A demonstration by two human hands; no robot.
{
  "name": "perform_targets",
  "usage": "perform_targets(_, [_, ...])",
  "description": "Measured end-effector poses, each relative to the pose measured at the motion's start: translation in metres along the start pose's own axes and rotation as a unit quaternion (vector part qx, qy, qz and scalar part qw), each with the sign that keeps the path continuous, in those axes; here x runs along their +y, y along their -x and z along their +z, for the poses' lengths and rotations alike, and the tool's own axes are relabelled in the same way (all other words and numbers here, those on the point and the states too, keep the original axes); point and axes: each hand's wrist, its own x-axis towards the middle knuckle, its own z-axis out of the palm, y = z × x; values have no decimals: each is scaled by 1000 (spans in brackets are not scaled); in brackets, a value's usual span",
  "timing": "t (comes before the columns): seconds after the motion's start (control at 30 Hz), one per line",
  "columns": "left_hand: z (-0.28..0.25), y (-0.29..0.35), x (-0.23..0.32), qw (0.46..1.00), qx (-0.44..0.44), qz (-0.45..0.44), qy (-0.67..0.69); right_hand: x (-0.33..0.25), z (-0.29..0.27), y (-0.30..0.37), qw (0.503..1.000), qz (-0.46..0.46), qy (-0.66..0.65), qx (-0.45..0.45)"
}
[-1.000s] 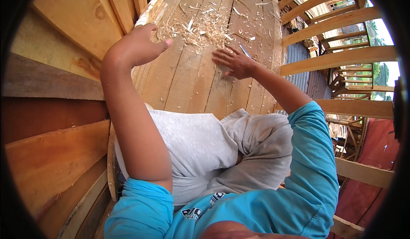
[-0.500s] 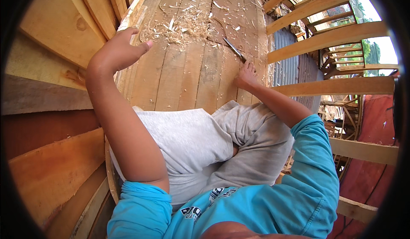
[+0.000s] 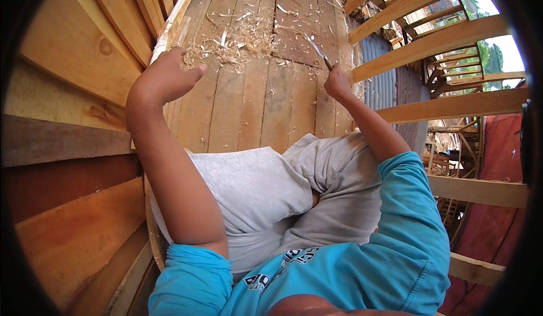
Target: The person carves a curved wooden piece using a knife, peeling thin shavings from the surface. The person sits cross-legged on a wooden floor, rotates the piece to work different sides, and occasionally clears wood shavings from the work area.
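From 12 o'clock down to the lap: plank floor point(image 3: 277, 101), boards running lengthwise. Board wall point(image 3: 68, 50) covers 8 to 11; slatted wood frame point(image 3: 430, 47) covers 1 to 4. Gray pants point(image 3: 243, 180) low center, legs folded. Loose wood shavings point(image 3: 243, 42) just shy of 12, beyond the lap.

Left hand point(image 3: 164, 79) at 10, beside the pale wall edge point(image 3: 177, 17). Wrist sharply bent, hand aimed about 1, fingers curled, thumb apart, nothing visibly held. Can't tell if fingertips touch the edge.

Right hand point(image 3: 337, 83) at 1:30, forearm rising from 4:30, knuckles up-floor. Fingers wrapped around the handle of the knife point(image 3: 318, 50).

Knife: blade leads out of the right fingers toward 11, long axis 5-to-11, just right of the main shavings. Right hand is nearer; left is well apart, across the floor. Can't tell if the tip touches the boards.
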Motion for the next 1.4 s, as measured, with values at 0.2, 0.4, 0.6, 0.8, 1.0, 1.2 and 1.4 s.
perform_targets(0.2, [26,-6,33,996,-65,68,-10,5,13,-34,978,177,-106,-17])
perform_targets(0.4, [24,-10,40,995,-72,48,-49,-53,28,-45,993,17,-85,-74])
perform_targets(0.6, [24,-12,24,996,-67,27,-46,-149,-23,0,954,-68,-193,-221])
perform_targets(0.8, [24,-11,36,996,-75,39,-36,-75,-18,-11,960,112,-235,-104])
perform_targets(1.0, [23,-14,27,997,-46,48,-46,-50,5,18,987,110,-48,-102])
perform_targets(1.2, [21,-11,37,996,-63,57,-26,-136,40,27,980,-69,-158,-96])
perform_targets(1.4, [20,-13,16,996,-65,39,-41,-171,25,50,969,-24,-247,-10])
